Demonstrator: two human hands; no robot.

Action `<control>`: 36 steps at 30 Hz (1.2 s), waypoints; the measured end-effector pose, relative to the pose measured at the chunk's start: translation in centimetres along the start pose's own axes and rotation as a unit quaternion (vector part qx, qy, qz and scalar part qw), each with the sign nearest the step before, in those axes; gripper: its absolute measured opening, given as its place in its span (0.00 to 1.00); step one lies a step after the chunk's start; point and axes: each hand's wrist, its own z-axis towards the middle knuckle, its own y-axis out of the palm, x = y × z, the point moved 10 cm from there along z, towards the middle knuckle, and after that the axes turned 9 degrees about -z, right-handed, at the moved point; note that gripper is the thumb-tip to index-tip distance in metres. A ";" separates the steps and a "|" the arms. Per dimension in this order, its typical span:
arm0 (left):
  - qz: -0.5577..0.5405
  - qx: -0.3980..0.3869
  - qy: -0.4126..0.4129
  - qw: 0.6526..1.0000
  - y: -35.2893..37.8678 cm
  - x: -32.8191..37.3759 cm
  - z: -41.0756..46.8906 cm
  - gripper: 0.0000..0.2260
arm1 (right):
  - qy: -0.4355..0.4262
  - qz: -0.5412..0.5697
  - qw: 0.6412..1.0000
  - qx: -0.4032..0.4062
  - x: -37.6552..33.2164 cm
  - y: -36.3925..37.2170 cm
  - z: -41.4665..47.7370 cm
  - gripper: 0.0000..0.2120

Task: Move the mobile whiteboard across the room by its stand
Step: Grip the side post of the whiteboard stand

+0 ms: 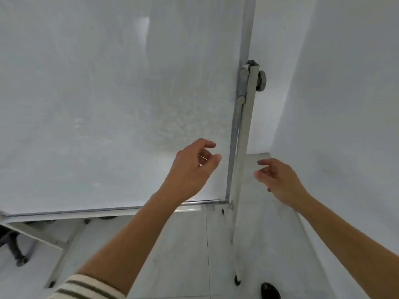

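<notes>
A large whiteboard [108,104] in a metal frame fills the left and centre of the view. Its white upright stand post [244,147] runs down the board's right edge, with a grey knob [261,80] near the top and a castor [237,279] at the floor. My left hand [192,169] hovers in front of the board just left of the post, fingers curled and apart, holding nothing. On the other side of the post is my right hand [278,180], also open and not touching it.
A white wall [345,126] stands close on the right, leaving a narrow gap beside the stand. The floor [183,244] is pale tile. Stand legs [64,251] and a dark chair base [15,249] sit at lower left. A dark shoe [269,291] shows at the bottom.
</notes>
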 end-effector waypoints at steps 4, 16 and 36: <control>0.016 0.054 0.003 0.998 2.2 2.5 4.2 0.15 | -0.034 -0.034 0.998 -0.041 -0.9 -0.4 5.3 0.29; 0.065 0.222 -0.012 0.973 4.2 5.7 11.5 0.17 | -0.196 -0.138 0.965 -0.107 -4.2 2.9 13.7 0.24; 0.073 0.379 -0.089 0.918 -8.8 -0.9 6.5 0.14 | -0.341 -0.138 0.913 -0.179 -16.0 16.5 11.3 0.24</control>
